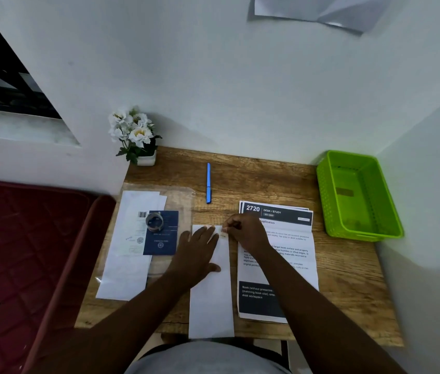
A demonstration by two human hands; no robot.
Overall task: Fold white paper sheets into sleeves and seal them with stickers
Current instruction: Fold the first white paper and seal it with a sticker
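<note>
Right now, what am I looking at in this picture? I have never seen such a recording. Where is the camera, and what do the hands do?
No machine here: a person wears one camera on the head, looking down at a wooden desk. The left hand lies flat on a folded white paper sleeve. The right hand pinches at its top edge, probably pressing a sticker; that is too small to tell. Around lie a blue pen, a printed instruction sheet, a green basket, a flower pot, and more papers with a dark booklet.

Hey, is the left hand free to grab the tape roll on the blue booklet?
Probably yes: the left hand lies flat on the folded sheet, holding nothing, and the tape roll sits uncovered just beside it.
</note>
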